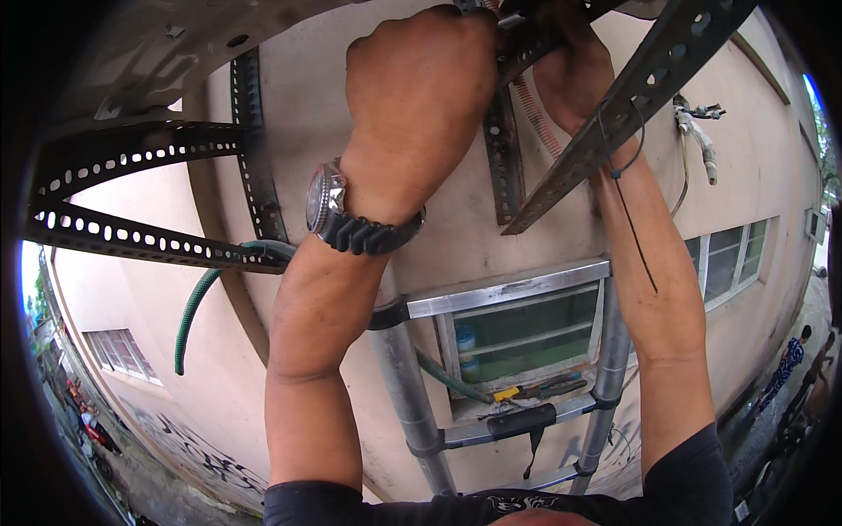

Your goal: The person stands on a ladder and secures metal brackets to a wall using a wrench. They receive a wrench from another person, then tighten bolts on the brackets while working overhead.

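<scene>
Both my arms reach up to a dark perforated angle-iron bracket [645, 83] fixed to the wall under a metal casing [132, 53]. My left hand [425, 83], wearing a watch [326, 200], is closed at the top of the frame; whatever it grips is hidden behind its back. Beside it, my right hand [574, 79] is raised behind the sloping bar, its fingers lost in shadow and behind metal. A reddish ribbed strip [535, 114] runs down between the hands. From the bar hangs a looped black cable tie [623, 171], its tail over my right forearm.
A metal ladder [408, 394] stands below me against the wall. Pliers [561, 386] and a yellow-handled tool [507, 395] lie on the window ledge. Another perforated bracket [132, 241] juts out at left, near a green hose [200, 307]. Cut pipes [697, 140] stick out at right. People [783, 368] are far below.
</scene>
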`<action>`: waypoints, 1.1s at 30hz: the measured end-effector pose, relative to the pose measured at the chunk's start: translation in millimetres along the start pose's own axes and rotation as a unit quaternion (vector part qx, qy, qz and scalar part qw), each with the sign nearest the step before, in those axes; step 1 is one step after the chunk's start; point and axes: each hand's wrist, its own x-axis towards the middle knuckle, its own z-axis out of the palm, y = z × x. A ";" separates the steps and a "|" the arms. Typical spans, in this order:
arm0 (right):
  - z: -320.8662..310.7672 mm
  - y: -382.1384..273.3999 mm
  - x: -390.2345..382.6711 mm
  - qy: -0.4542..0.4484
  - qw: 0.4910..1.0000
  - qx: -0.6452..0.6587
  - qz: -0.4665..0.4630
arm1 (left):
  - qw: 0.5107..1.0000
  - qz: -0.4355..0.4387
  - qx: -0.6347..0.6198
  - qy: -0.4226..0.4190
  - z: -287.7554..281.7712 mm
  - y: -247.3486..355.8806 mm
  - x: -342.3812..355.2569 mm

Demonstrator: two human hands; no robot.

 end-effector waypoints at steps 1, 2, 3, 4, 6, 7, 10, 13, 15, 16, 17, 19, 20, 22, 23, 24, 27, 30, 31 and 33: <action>5.1 1.8 1.2 0.012 1.000 0.000 -0.007 | 1.000 0.010 0.027 -0.007 -5.0 2.5 1.2; 10.4 3.4 2.5 0.024 1.000 0.000 -0.015 | 0.998 0.020 0.055 -0.015 -8.5 4.0 3.3; 15.5 4.1 3.4 0.036 0.999 0.001 -0.023 | 0.999 0.034 0.041 -0.011 -9.7 3.5 5.1; 21.9 4.1 1.2 0.050 0.998 0.003 -0.027 | 0.998 0.047 0.026 -0.011 -13.2 1.6 4.9; 44.4 -3.9 -2.8 0.075 0.997 -0.022 -0.016 | 0.995 0.096 0.031 0.010 -18.5 -8.2 9.5; 49.5 -10.0 -5.9 0.090 0.995 -0.039 -0.013 | 0.994 0.112 0.002 0.009 -20.4 -8.4 11.4; 38.1 -4.8 0.8 0.096 0.993 -0.007 -0.069 | 0.997 0.076 -0.004 0.005 -17.1 2.2 9.2; 26.2 -4.7 3.9 0.031 0.995 -0.042 -0.079 | 0.999 0.025 -0.017 0.026 -3.5 2.9 -3.0; 26.9 -9.5 -0.9 -0.027 1.000 0.008 -0.013 | 0.998 -0.005 -0.048 0.033 4.6 -3.1 -10.3; 24.0 -15.6 -0.7 -0.029 0.999 0.000 -0.012 | 0.996 -0.028 -0.079 0.033 8.0 -0.8 -11.6; 17.6 -18.8 -1.7 -0.033 0.999 -0.006 -0.010 | 0.994 -0.041 -0.092 0.034 12.4 4.5 -12.4; 10.7 -8.1 9.3 -0.003 0.994 -0.057 -0.090 | 0.995 -0.041 -0.090 0.025 9.4 8.5 -11.2; 22.1 -7.6 11.1 0.028 0.995 -0.041 -0.090 | 0.996 -0.036 -0.073 0.023 2.9 5.7 -9.5; 54.4 -8.0 11.2 0.089 0.991 -0.009 -0.101 | 0.997 0.004 -0.081 0.016 -8.1 -0.6 -3.8; 41.8 4.7 10.5 0.039 0.990 -0.031 -0.132 | 0.996 0.017 -0.090 0.011 -11.2 -4.9 -5.9; 22.3 -1.7 6.2 0.004 0.997 -0.024 -0.070 | 0.994 0.032 -0.100 0.005 -10.5 -7.2 -9.0; -0.3 -16.9 5.4 0.009 0.999 -0.039 0.003 | 0.992 0.007 -0.120 -0.025 -7.7 1.7 -29.2; 11.6 -9.2 1.6 0.038 0.997 -0.052 -0.038 | 0.981 -0.063 -0.185 0.007 14.6 10.5 -46.0; 22.3 -8.6 2.5 0.070 0.994 -0.063 -0.063 | 0.972 -0.089 -0.214 0.023 21.2 8.2 -48.0; 27.4 -9.1 2.1 0.067 0.992 -0.081 -0.064 | 0.952 -0.117 -0.277 0.060 38.0 5.0 -44.0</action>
